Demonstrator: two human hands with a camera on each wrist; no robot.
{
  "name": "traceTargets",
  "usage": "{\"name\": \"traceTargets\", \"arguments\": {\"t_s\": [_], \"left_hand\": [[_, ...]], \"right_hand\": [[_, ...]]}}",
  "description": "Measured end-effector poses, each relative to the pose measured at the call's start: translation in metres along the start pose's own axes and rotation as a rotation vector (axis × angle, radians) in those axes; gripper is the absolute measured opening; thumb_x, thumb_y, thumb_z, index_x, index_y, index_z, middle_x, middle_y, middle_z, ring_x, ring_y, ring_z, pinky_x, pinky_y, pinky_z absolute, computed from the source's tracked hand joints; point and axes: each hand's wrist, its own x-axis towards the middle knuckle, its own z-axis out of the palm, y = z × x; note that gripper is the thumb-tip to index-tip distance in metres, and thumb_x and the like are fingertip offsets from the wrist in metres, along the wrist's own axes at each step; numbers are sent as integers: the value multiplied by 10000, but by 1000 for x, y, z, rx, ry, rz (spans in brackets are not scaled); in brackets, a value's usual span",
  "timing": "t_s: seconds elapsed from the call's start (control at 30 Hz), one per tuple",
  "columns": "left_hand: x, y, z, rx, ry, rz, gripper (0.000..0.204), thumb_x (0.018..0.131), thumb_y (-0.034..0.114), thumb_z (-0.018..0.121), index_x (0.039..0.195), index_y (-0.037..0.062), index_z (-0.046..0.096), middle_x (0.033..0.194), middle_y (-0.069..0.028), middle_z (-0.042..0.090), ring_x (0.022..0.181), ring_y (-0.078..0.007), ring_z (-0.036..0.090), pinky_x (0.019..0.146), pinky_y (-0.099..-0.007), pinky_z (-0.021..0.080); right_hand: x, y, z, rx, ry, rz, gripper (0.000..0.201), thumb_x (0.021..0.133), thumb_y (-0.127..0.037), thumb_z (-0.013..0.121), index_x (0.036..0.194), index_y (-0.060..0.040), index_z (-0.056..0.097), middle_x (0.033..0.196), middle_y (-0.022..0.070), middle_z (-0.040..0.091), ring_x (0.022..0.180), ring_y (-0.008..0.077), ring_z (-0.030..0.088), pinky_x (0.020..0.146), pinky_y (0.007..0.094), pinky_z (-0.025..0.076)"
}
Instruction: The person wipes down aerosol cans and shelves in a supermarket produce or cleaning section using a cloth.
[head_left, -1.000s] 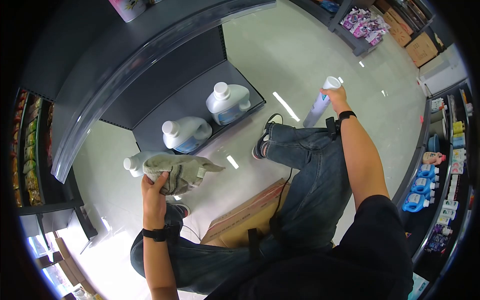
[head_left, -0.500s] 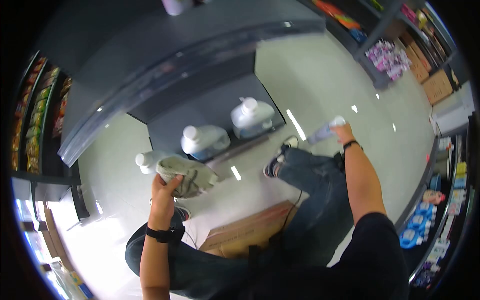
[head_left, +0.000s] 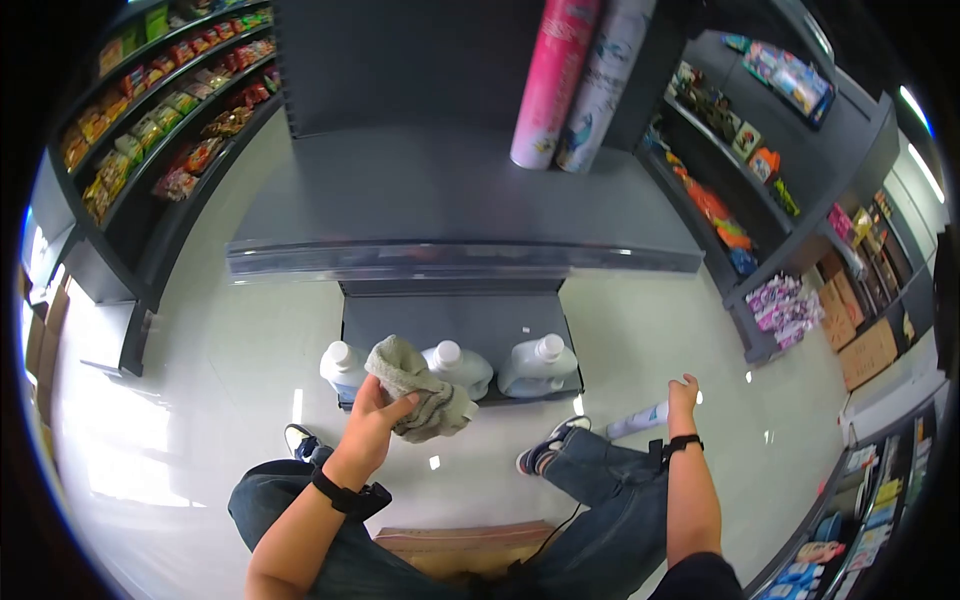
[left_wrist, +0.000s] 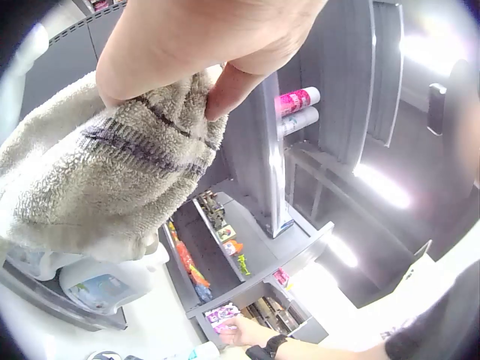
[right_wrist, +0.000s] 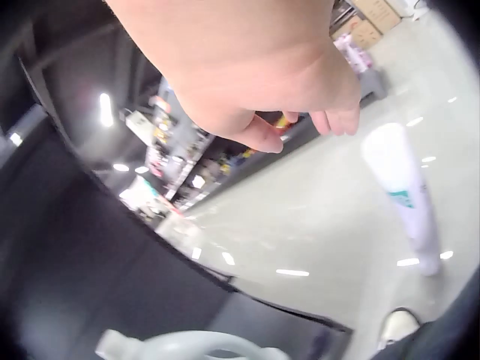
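Observation:
A grey-beige towel with dark stripes (head_left: 425,395), (left_wrist: 112,165) is pinched between the thumb and fingers of the left hand (head_left: 370,425), (left_wrist: 202,45). Behind the cloth, white jugs (head_left: 538,366), (left_wrist: 105,281) stand in a row on the low shelf, one partly covered by it. The right hand (head_left: 683,400), (right_wrist: 262,82) has relaxed, slightly bent fingers and holds nothing. Beside it, apart from the fingertips, a white spray can (head_left: 637,420), (right_wrist: 405,195) stands on the floor.
Above the jugs juts a dark shelf (head_left: 450,190) with a clear front strip, bearing a pink can (head_left: 555,85) and a white can (head_left: 605,90). A cardboard box (head_left: 465,538) lies between the person's legs. Stocked shelves flank both sides.
The right hand has let go of the spray can, which now stands on the floor. The left hand and towel have moved in front of the middle jug as the head view swung up.

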Motion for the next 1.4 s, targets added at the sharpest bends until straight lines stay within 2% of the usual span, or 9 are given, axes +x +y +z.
{"name": "traceTargets", "arguments": {"t_s": [0.03, 0.2, 0.27, 0.47, 0.6, 0.8, 0.93, 1.07, 1.4], "left_hand": [[-2, 2, 3, 7, -25, 19, 548, 899, -55, 634, 1418, 4, 470, 1349, -116, 584, 1294, -243, 552, 1140, -391, 394], [-7, 26, 2, 414, -96, 198, 510, 885, -37, 612, 1379, -1, 493, 1379, -125, 545, 1318, -272, 513, 1137, -398, 378], [-6, 30, 9, 771, 14, 641, 475, 846, -42, 630, 1310, 20, 551, 1207, -184, 576, 1166, -394, 581, 1030, -425, 459], [1, 32, -1, 908, 88, 802, 532, 775, -88, 563, 1288, 50, 588, 1210, -252, 538, 1072, -480, 540, 884, -490, 494], [4, 32, -11, 897, 144, 859, 559, 742, -115, 552, 1271, 55, 620, 1209, -242, 549, 1099, -476, 535, 946, -487, 478], [1, 36, -10, 997, 99, 899, 548, 727, -133, 584, 1237, 51, 661, 1214, -204, 576, 1142, -443, 545, 976, -484, 472], [1, 39, -12, 1070, 98, 1019, 539, 715, -93, 633, 1230, 61, 671, 1197, -182, 589, 1116, -421, 558, 959, -484, 475], [0, 46, -10, 1161, 91, 1064, 471, 704, -54, 649, 1157, 72, 682, 1163, -165, 597, 1066, -397, 575, 934, -483, 478], [7, 60, -14, 1116, 101, 1242, 470, 717, 28, 712, 1178, 94, 657, 1229, -155, 610, 1107, -372, 603, 958, -473, 494]], "right_hand": [[-4, 0, 4, 30, 61, -36, 525, 812, -47, 634, 1329, 2, 552, 907, 99, 649, 902, 198, 616, 827, 361, 507], [-51, -133, -23, 222, 29, -416, 358, 856, -8, 584, 1209, 5, 638, 920, 97, 693, 840, 204, 649, 826, 350, 517], [-58, -179, -39, 235, 3, -542, 301, 863, 11, 567, 1145, 8, 673, 939, 100, 707, 831, 204, 655, 818, 346, 520], [-32, -293, -70, 114, 199, -935, 194, 862, 22, 539, 962, 30, 705, 832, 101, 708, 783, 191, 663, 786, 313, 520], [-1, -340, -88, 367, 331, -978, 217, 893, 19, 483, 912, 31, 698, 797, 69, 670, 717, 166, 624, 699, 298, 515], [-79, -429, -91, 639, -121, -936, 248, 938, -68, 485, 994, 13, 712, 804, 71, 658, 690, 147, 625, 673, 264, 516], [-145, -500, -49, 571, -472, -888, 362, 985, -185, 520, 1291, -6, 593, 988, 134, 693, 884, 206, 688, 757, 307, 548], [-170, -545, -13, 326, -511, -876, 705, 973, -365, 660, 1517, -25, 367, 1317, 199, 587, 1112, 272, 650, 871, 378, 543], [-140, -631, 112, 176, -41, -1028, 1017, 830, -440, 803, 1463, 156, 276, 1360, 377, 550, 1289, 458, 574, 1082, 456, 473]]}}
